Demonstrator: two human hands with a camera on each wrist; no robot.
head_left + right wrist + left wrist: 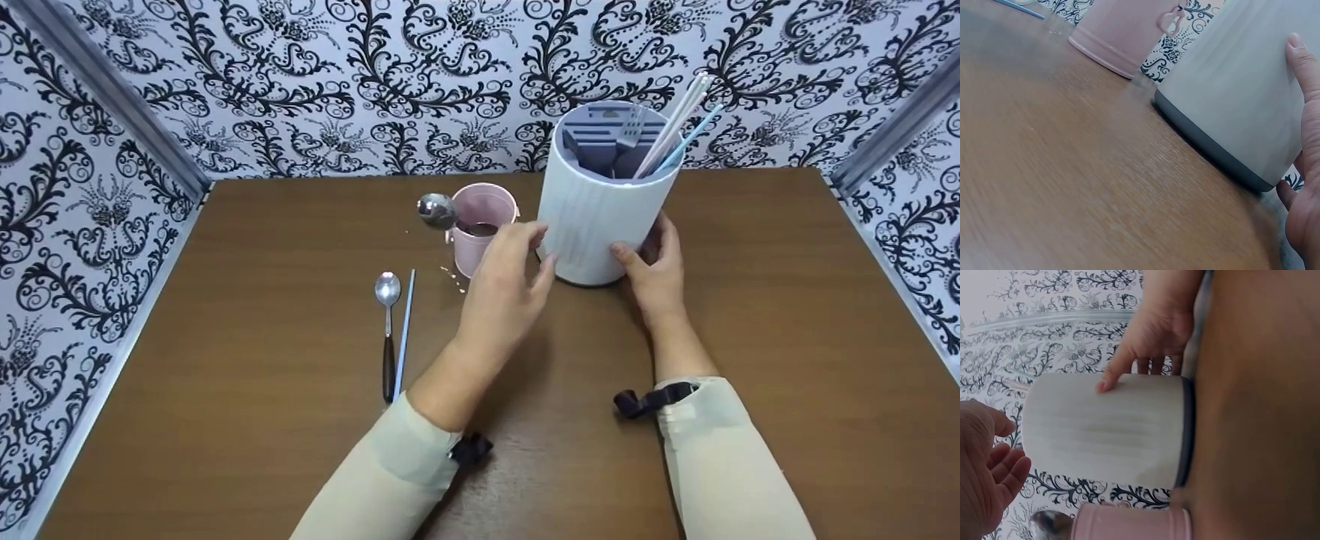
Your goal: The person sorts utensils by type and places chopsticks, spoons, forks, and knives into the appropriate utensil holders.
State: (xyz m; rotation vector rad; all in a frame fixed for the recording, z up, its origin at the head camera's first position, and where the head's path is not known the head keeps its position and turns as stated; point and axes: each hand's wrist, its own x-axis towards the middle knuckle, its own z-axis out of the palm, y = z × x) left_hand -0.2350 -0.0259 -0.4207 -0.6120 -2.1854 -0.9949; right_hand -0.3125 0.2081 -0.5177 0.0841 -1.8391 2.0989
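Note:
A tall white utensil holder [592, 225] with a dark base stands upright on the table. Inside it are a fork [631, 127], white chopsticks [675, 124], a light blue stick [696, 136] and dark utensils that are partly hidden. My right hand [660, 274] grips its right side, thumb in front and fingers behind. To the left of the holder, my left hand [504, 289] hovers with loosely bent fingers, apart from it in the left wrist view [982, 467]. Behind this hand is a small pink bucket [469, 251], a round-bowled metal utensil [436, 211] leaning over its rim.
A spoon with a dark handle [388, 345] and a blue stick [406, 322] lie side by side on the brown table [262, 337]. Small pale crumbs [456, 281] are scattered before the bucket. Patterned walls [300, 90] enclose the back and sides.

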